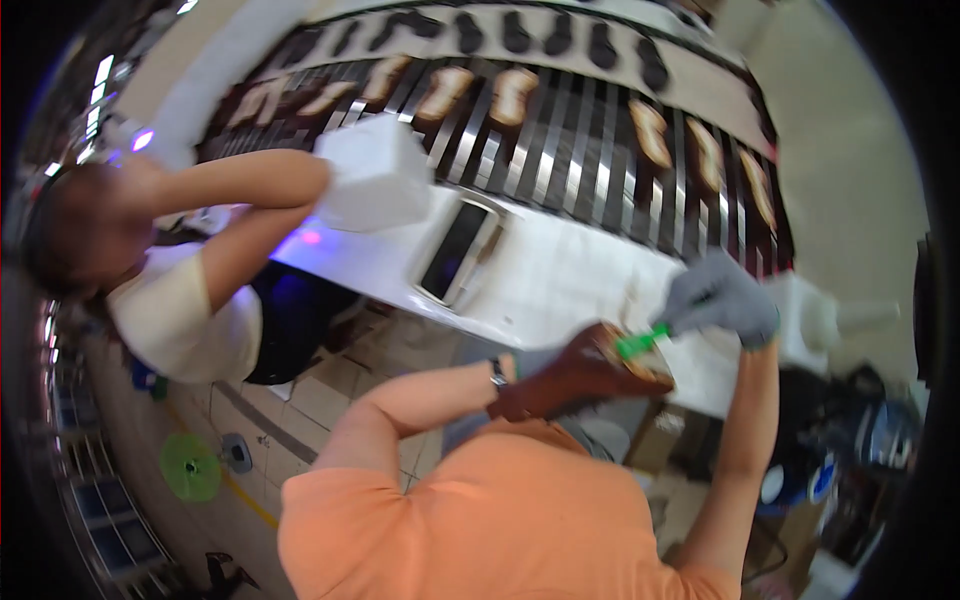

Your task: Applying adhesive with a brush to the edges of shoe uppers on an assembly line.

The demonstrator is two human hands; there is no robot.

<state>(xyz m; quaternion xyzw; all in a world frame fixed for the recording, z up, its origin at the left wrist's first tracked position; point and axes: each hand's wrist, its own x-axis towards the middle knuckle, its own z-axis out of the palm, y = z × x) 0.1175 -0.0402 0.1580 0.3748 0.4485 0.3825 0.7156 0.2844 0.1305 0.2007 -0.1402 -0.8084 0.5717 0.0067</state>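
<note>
My left hand, in a grey glove and mostly hidden behind the shoe, holds a brown leather shoe upper above the front edge of the white bench. The upper's pale underside faces up and to the right. In a grey glove, my right hand grips a green-handled brush, whose working end lies against or just over that underside. Motion blur hides whether the bristles touch. A dark watch sits on my left wrist.
Beyond the white bench runs a roller conveyor carrying several brown uppers and a far row of dark soles. A white block-shaped box and a framed dark panel stand left of me, near a co-worker. A white container is at right.
</note>
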